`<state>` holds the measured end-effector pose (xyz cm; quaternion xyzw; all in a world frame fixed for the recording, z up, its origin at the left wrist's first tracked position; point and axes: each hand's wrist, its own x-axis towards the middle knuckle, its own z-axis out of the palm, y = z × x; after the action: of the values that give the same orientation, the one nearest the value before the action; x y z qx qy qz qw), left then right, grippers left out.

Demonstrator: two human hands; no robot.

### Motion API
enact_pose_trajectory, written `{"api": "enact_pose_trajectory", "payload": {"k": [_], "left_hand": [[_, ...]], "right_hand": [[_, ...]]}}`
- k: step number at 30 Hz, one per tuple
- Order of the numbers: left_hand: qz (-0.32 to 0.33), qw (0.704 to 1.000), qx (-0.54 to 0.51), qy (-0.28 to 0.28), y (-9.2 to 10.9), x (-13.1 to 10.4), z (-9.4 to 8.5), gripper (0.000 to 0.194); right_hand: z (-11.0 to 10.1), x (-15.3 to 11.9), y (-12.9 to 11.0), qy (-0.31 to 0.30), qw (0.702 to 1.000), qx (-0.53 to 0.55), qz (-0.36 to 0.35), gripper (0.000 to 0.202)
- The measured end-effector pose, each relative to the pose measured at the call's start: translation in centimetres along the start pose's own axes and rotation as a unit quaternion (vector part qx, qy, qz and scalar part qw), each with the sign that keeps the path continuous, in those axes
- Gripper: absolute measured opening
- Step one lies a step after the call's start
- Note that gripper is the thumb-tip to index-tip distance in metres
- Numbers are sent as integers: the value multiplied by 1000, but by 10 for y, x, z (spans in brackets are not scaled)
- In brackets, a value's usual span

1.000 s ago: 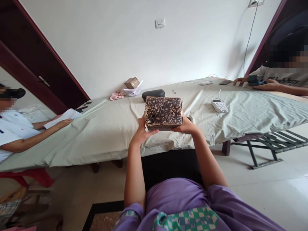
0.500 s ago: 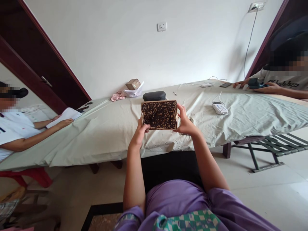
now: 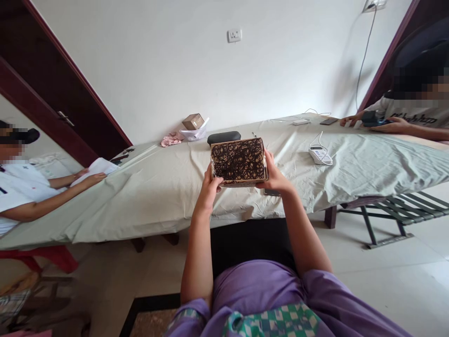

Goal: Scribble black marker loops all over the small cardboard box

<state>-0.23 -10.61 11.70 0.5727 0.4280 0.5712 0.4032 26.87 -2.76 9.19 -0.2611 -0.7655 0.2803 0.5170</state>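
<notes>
A cardboard box [image 3: 239, 160], its broad face covered in black scribbled loops, is held up above the near part of the table. My left hand [image 3: 209, 187] grips its lower left corner, the thumb lying over the scribbled face. At the right end my right hand [image 3: 274, 174] is closed around the side, with most of its fingers hidden behind the box. Just beyond the box lies a black zip case [image 3: 223, 137], partly covered by it. A dark flat object [image 3: 272, 192] shows on the cloth below my right hand.
A cloth-covered table [image 3: 140, 201] runs along the wall. On it are a basket [image 3: 194, 135] with a small carton [image 3: 192, 121], a pink cloth [image 3: 171, 139] and a white corded device [image 3: 320, 155]. One person [image 3: 24, 192] holds papers at left; another [image 3: 417, 117] sits at right.
The box has shifted slightly right and up with both my hands, and its right end now tilts higher. More of the dark flat object shows beneath my right hand.
</notes>
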Motion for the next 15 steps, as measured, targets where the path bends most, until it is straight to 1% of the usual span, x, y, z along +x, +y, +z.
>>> {"api": "enact_pose_trajectory", "payload": {"k": [2, 3, 6, 8, 10, 12, 15], "left_hand": [[14, 1000, 3, -25, -4, 0, -3, 72], [22, 999, 8, -38, -6, 0, -6, 76], [34, 996, 40, -71, -10, 0, -12, 103], [21, 994, 45, -97, -11, 1, -13, 121], [1, 992, 25, -123, -12, 1, -11, 131], [-18, 992, -4, -127, -13, 2, -8, 136], [-42, 993, -47, -97, -16, 4, -4, 135]], "right_hand": [[-2, -2, 5, 2, 998, 48, 26, 137], [-2, -4, 6, 6, 996, 77, 44, 131], [3, -7, 9, 40, 981, 165, 88, 109], [9, -7, 8, 75, 969, 210, 105, 95], [15, -6, 6, 86, 959, 241, 125, 84], [20, -5, 2, 70, 952, 260, 145, 75], [23, -4, 0, 45, 945, 273, 175, 66]]}}
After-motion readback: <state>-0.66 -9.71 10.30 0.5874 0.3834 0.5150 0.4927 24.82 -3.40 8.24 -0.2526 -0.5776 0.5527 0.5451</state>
